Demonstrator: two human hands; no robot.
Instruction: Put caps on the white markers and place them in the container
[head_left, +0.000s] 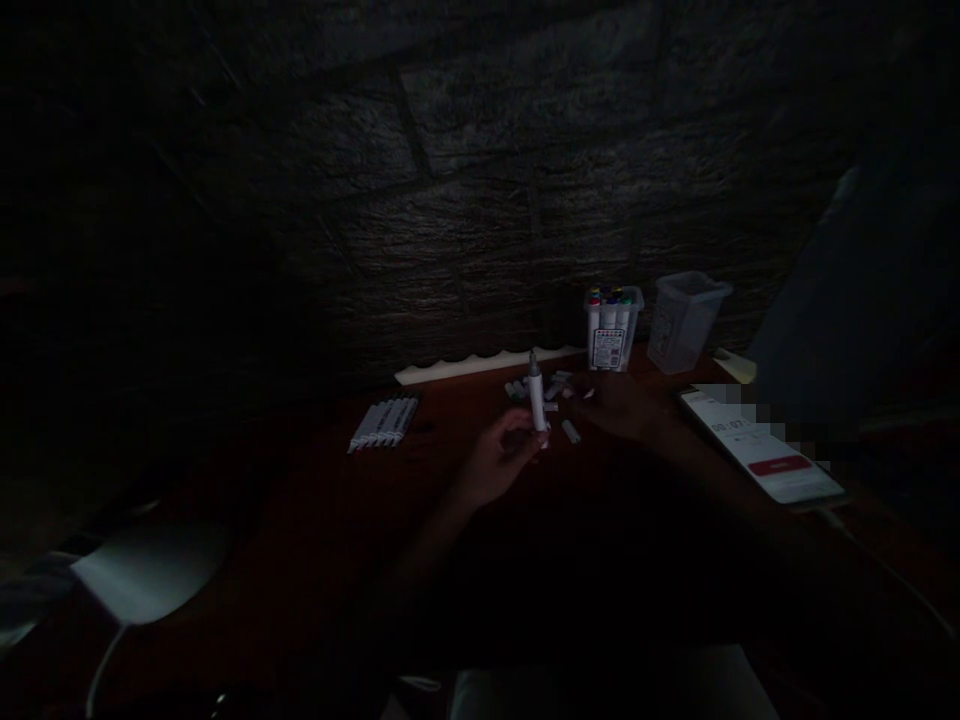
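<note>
marker (pixel 537 398) stands tip-up in pinching left fingers (pixel 527 449); right fingers (pixel 589 396) too dark to tell.

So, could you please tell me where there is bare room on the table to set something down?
The table looks bare, though dark, between the marker row and the left hand. It is crowded near the right hand, with loose caps, and by the wall, where two containers stand.
</note>
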